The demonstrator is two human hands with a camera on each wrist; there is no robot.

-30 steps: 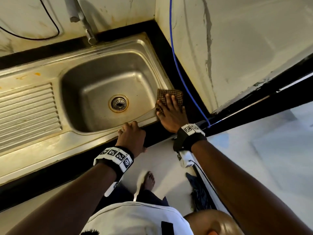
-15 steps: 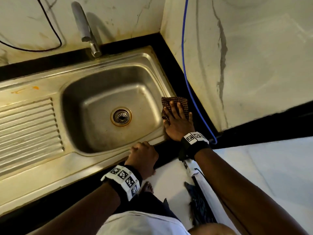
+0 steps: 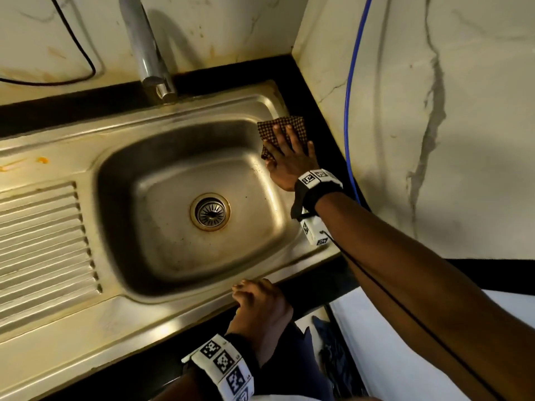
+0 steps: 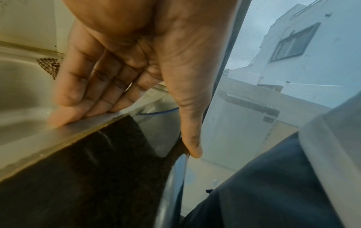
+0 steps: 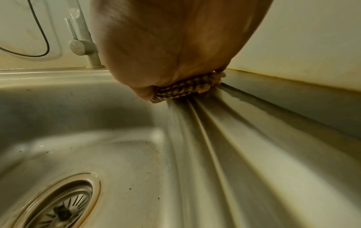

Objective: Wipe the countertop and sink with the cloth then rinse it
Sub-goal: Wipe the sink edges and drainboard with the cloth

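Flatly, right hand [image 3: 290, 160] presses checked cloth [image 3: 282, 126] on sink [image 3: 185, 111] rim; left hand [image 3: 262, 306] rests open on its front edge.

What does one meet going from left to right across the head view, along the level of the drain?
Ribbed steel draining board → round metal drain strainer → right hand's wrist band with printed markers → thin blue hose → white marble-patterned wall.
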